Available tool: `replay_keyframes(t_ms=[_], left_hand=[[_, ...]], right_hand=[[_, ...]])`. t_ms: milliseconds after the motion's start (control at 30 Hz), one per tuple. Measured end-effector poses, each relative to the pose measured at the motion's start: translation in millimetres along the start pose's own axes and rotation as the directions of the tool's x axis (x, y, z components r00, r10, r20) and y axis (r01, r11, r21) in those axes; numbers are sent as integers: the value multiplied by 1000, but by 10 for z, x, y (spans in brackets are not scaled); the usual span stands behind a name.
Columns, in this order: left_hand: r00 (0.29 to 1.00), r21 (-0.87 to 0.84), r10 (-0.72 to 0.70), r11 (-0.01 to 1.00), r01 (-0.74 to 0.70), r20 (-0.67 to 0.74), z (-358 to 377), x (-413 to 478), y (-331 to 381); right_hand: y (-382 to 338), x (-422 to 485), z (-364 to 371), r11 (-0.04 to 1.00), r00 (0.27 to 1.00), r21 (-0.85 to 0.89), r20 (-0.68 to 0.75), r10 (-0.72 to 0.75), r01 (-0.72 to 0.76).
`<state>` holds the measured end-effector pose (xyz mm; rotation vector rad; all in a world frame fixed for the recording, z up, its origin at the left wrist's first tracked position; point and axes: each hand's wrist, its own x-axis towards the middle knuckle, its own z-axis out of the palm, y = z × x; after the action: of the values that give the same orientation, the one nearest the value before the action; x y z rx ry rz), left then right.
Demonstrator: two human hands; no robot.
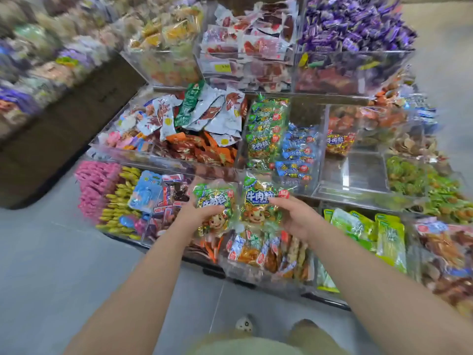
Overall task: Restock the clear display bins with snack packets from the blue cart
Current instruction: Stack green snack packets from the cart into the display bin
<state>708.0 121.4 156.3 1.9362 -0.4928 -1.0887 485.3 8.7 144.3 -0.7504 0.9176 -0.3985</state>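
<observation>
My left hand (198,213) grips a green beef-cube snack packet (213,198) with a cartoon cow on it. My right hand (298,216) holds a second green packet (258,201) of the same kind, thumb across its front. Both packets hover over the lower tier of clear display bins. Just behind them, a clear bin (242,139) in the middle tier holds matching green packets (266,129) beside blue ones (297,152). The blue cart is out of view.
A nearly bare clear bin (355,175) sits right of the blue packets, with one red packet (339,143) at its back. Upper bins hold purple (358,26) and red-and-white packets (253,39). Another shelf (51,60) runs along the left. Grey floor (64,252) lies below.
</observation>
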Motion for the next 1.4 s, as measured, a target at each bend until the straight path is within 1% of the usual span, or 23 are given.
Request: replay_keyframes(t_ms=[67, 233, 300, 400, 467, 500, 567, 667, 700, 800, 900, 1000, 1067, 1133, 1167, 1267, 1333, 1400], left_hand=[[999, 11, -2, 1000, 2, 36, -27, 172, 117], [999, -36, -20, 999, 22, 41, 34, 517, 396], [999, -73, -34, 997, 36, 31, 38, 559, 468], [999, -143, -36, 989, 32, -32, 27, 697, 540], [998, -222, -49, 974, 41, -31, 23, 752, 599], [998, -257, -54, 965, 48, -13, 18, 761, 638], [999, -268, -48, 962, 51, 17, 3, 804, 706], [998, -283, -10, 959, 29, 68, -34, 882, 826], [996, -285, 14, 958, 10, 83, -48, 914, 866], [988, -271, 80, 962, -41, 136, -102, 1058, 957], [975, -271, 91, 962, -32, 205, -158, 1219, 1040], [933, -274, 97, 962, 2, 345, -220, 1355, 1150], [905, -247, 109, 969, -5, 410, -274, 1432, 1201], [901, -193, 78, 981, 7, 426, -314, 1479, 1254], [902, -168, 58, 986, 16, 427, -331, 1509, 1267], [876, -154, 82, 988, -9, 475, -356, 1570, 1264], [876, -158, 88, 987, -13, 474, -365, 1574, 1245], [877, -154, 84, 988, -12, 474, -377, 1557, 1227]], right_hand=[[-158, 49, -6, 1000, 999, 15, -47, -21, 22], [-614, 275, -178, 991, 977, 8, -169, -131, 134], [-785, 374, -219, 987, 971, 23, -186, -152, 159], [-976, 588, -279, 986, 957, -37, -241, -164, 160], [-1027, 746, -303, 984, 941, -101, -290, -173, 150], [-1035, 828, -309, 980, 935, -137, -305, -181, 145], [-1051, 950, -257, 965, 927, -229, -319, -195, 125], [-1085, 1095, -192, 891, 894, -448, -367, -256, 71], [-1099, 1128, -171, 878, 883, -475, -387, -267, 57], [-1079, 1266, -115, 875, 897, -483, -377, -231, 21], [-1019, 1417, -51, 869, 891, -493, -381, -246, 29], [-938, 1546, -25, 895, 884, -444, -403, -237, 37], [-917, 1601, -19, 892, 881, -452, -422, -215, 2], [-922, 1664, -4, 893, 871, -448, -457, -181, -50], [-927, 1696, 3, 894, 855, -445, -484, -187, -56], [-924, 1779, 51, 882, 778, -469, -567, -269, -37], [-909, 1829, 94, 862, 779, -506, -554, -295, -32], [-925, 1859, 117, 829, 784, -556, -540, -307, -58]])
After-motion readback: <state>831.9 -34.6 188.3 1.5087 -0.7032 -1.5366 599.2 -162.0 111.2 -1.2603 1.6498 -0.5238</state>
